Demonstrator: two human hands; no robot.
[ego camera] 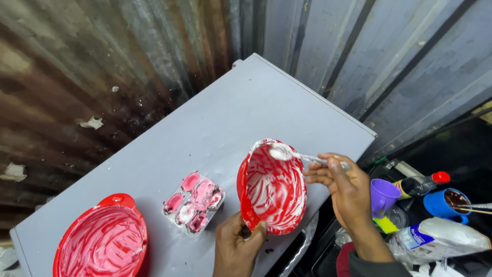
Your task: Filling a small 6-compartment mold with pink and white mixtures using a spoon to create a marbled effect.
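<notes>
My left hand [237, 246] grips the lower rim of a red bowl [271, 187], tilted up on its side and smeared inside with white and pink cream. My right hand [341, 187] holds a spoon [287, 153] whose tip, loaded with white cream, rests at the bowl's upper rim. Left of the bowl, a small clear mould tray [193, 201] with several pink-filled cavities lies on the grey table [215, 118]. A second red bowl [102, 241] with pink cream streaks sits at the table's near left corner.
Corrugated metal wall panels [359, 46] stand behind the table. To the right and lower down are a purple cup [383, 195], a dark bottle with a red cap [423, 183], a blue cup [451, 202] holding brown liquid and a white bag [435, 237].
</notes>
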